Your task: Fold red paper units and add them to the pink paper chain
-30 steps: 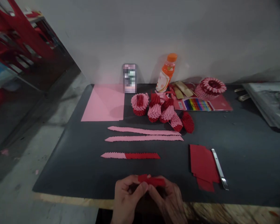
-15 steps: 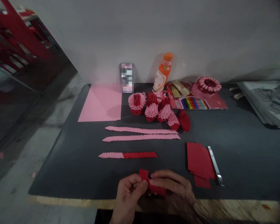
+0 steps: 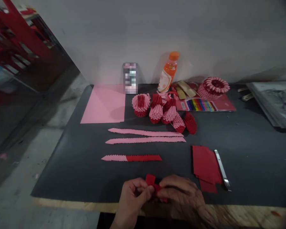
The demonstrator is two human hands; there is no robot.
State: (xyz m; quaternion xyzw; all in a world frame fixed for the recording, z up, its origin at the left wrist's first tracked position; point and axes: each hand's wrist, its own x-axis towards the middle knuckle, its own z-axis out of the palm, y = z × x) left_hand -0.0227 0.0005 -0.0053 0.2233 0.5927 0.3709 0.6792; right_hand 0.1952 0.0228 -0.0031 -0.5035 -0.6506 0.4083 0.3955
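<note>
Paper (image 3: pixel 150 179), a small red piece, is at the bottom centre of the frame, between the two hands. Left hand (image 3: pixel 136 194) pinches it between thumb and forefinger. Right hand (image 3: pixel 184 191) comes in from the lower right, its fingers touching the other end; its thumb is hidden, so how tightly it grips I cannot tell. Below them, pale wood (image 3: pixel 73 204) edges the dark table (image 3: pixel 73 171).

Right of the hands lies a stack (image 3: pixel 205 163) of red pieces, unevenly piled, with a slim silver tool (image 3: pixel 221 168) slanting along its right side. Near the frame's centre, beyond the hands, lies a strip (image 3: pixel 143 158), pink at its left end and red at its right. Two all-pink strips (image 3: pixel 143 140) lie beyond it, close together.

Farther up, right of centre, are two folded ovals (image 3: pixel 190 123), one red, one pink and red. Three pleated pink-and-red cups (image 3: pixel 141 105) sit to their left. Pink sheets (image 3: pixel 102 106) lie at the table's far left. Along the wall (image 3: pixel 97 38) are an upright phone (image 3: pixel 130 78), its screen blurred out, an orange bottle (image 3: pixel 168 73), and a packet (image 3: pixel 225 103) bearing a pink-and-red bowl (image 3: pixel 213 90). Red chairs (image 3: pixel 26 35) blur at upper left.
</note>
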